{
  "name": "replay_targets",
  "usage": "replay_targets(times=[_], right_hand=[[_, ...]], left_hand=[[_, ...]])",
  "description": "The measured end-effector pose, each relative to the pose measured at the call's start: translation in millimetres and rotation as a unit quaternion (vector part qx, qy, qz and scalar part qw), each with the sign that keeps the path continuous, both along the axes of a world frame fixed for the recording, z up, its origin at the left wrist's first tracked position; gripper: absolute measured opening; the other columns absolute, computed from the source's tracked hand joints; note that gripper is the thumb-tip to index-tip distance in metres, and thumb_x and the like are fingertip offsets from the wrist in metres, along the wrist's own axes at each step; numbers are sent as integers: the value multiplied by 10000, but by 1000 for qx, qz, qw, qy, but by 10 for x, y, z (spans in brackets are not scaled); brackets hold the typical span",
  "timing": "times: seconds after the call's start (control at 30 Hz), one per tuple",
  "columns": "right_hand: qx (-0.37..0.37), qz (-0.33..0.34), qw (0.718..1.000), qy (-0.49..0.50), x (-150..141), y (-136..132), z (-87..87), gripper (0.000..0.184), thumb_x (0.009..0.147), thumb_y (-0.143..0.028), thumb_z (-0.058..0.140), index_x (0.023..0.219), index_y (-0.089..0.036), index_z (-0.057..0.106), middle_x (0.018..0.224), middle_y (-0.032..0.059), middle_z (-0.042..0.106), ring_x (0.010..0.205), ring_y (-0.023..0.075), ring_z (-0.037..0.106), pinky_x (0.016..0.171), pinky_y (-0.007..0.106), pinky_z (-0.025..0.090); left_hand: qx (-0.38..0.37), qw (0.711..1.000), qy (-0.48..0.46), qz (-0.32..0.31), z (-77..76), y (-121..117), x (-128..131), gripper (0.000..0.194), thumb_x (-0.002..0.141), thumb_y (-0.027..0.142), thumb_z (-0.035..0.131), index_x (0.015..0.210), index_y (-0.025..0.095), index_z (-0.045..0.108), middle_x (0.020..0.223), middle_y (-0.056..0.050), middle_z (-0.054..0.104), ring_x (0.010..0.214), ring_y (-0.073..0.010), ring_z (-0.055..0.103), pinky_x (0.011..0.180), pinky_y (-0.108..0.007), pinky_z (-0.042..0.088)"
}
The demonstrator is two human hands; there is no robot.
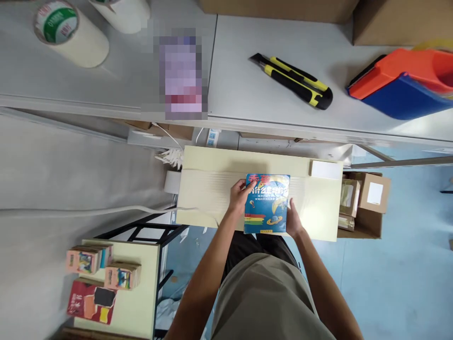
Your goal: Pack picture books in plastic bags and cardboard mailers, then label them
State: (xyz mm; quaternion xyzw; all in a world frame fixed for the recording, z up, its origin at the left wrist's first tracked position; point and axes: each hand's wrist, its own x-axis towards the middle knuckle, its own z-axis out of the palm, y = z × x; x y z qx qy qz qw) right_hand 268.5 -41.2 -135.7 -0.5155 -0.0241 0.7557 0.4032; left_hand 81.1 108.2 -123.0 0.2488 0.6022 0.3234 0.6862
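A blue picture book (267, 208) with Chinese lettering, a banana-like yellow figure and a ringed planet on its cover is held face up in front of my body. My left hand (238, 194) grips its left edge, thumb resting on the cover and fingers hidden behind it. Along the lower right edge, my right hand (293, 220) is closed on the book, with most of its fingers hidden underneath. Below the book lies a translucent ribbed sheet (212, 189) on a narrow pale yellow table (322, 208).
On the grey desk (230, 85) lie a yellow-black utility knife (293, 80), an orange-blue tape dispenser (399, 85) and tape rolls (78, 38). A white box (325, 169) sits on the table. Cartons (368, 193) stand right; book stacks (122, 276) stand lower left. A cable (106, 210) crosses from the left.
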Motion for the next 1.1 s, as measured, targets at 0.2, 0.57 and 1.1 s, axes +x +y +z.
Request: replay_targets(times=[0.2, 0.57, 1.1], right_hand=[[22, -36, 974, -222, 193, -168, -299, 666, 764, -788, 947, 1132, -256, 784, 1116, 67, 882, 980, 316, 831, 903, 454, 704], [-22, 180, 816, -548, 5, -11, -621, 273, 1069, -471, 600, 1166, -231, 686, 1049, 110, 833, 927, 295, 766, 808, 364, 551], [88, 120, 688, -710, -235, 250, -331, 507, 1128, -596, 477, 1292, -209, 760, 1312, 197, 764, 1116, 352, 772, 845, 477, 647]], left_hand=[[-22, 996, 86, -10, -562, -176, 269, 507, 635, 574, 1021, 870, 189, 790, 838, -31, 803, 846, -223, 747, 760, -306, 581], [47, 948, 292, -116, -913, -18, 115, 98, 917, 240, 813, 974, 204, 741, 946, -69, 838, 912, -225, 777, 927, -348, 602], [374, 825, 350, -237, -496, -446, 19, 404, 1084, 111, 601, 1466, 239, 623, 1371, -165, 725, 1302, -334, 713, 1111, -537, 633]])
